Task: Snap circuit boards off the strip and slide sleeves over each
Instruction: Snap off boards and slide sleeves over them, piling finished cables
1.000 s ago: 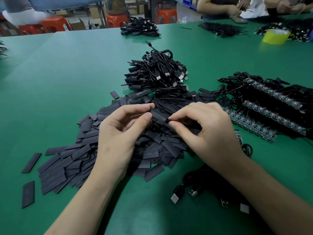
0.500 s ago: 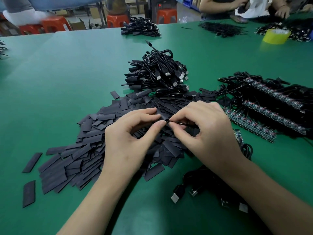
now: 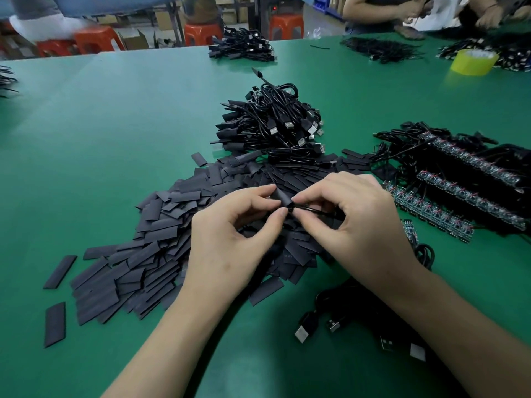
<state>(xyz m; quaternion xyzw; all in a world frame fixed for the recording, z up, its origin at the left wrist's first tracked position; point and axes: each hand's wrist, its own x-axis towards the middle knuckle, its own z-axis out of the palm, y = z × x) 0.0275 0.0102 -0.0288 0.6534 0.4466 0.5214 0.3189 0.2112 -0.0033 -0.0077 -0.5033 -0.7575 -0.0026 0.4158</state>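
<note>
I get one view only, from the head camera worn by the person, facing forward and down over the flat green table [image 3: 115,124]. It sits near the left hand [image 3: 230,239] and right hand [image 3: 359,225]. The short black tubular sleeve [image 3: 280,200] pinched by the left and the thin black cable [image 3: 311,209] pinched by the right land about mid-frame. The wide lens bows the far table edge, with orange plastic stools [image 3: 94,38] small at the top.

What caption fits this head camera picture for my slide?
Left hand holds a black sleeve, right hand a thin cable, above the sleeve pile.
</note>
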